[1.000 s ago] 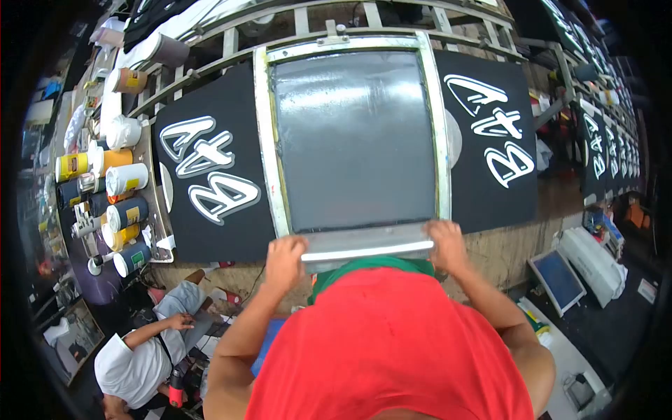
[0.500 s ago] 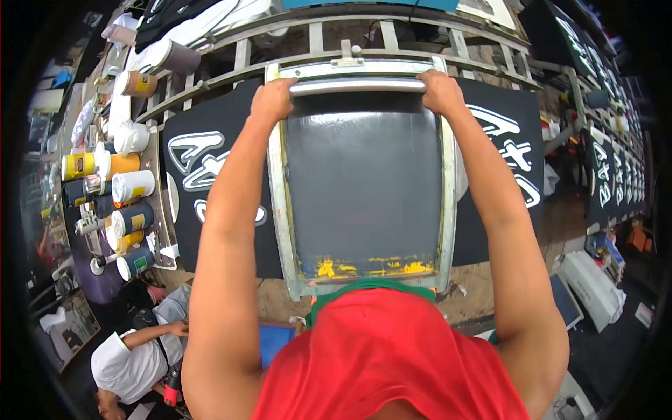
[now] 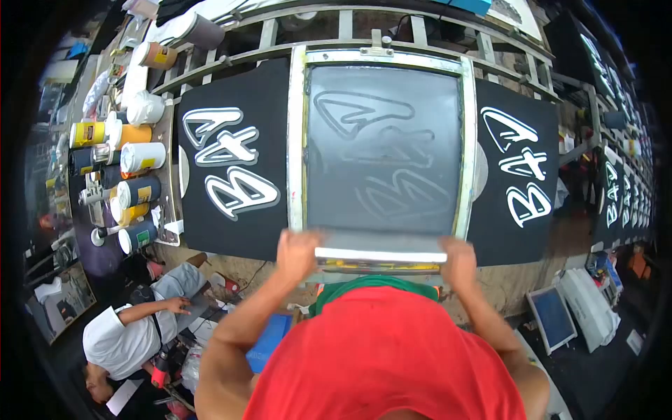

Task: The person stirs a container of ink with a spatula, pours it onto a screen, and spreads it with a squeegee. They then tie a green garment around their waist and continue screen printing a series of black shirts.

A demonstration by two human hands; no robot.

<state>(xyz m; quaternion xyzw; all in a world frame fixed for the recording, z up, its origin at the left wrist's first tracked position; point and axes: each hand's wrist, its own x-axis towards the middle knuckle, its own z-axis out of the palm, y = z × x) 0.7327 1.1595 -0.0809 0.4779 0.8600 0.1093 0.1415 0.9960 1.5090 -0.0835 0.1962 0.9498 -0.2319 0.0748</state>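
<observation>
My left hand (image 3: 297, 255) and my right hand (image 3: 458, 262) are wrapped round the two ends of a squeegee (image 3: 381, 254), somewhat blurred by motion. It lies across the near end of a screen-printing frame (image 3: 470, 150). Grey mesh (image 3: 385, 157) fills the frame, and outlined lettering shows faintly through it. Some yellow smears show at the near rim. Black fabric with white and grey lettering (image 3: 231, 157) lies left of the frame. On the right is another black piece with white lettering (image 3: 516, 164).
Several ink tubs (image 3: 143, 157) crowd a shelf on the left. A metal rail (image 3: 346, 24) runs behind the frame, which is fixed to it by a clamp (image 3: 376, 43). A person in a white shirt (image 3: 129, 346) is at lower left. A small blue-meshed screen (image 3: 551, 318) leans at lower right.
Both hands have drawn the squeegee from the far end of the screen to the near end. Lettering now shows in the mesh behind it. The view has shifted slightly.
</observation>
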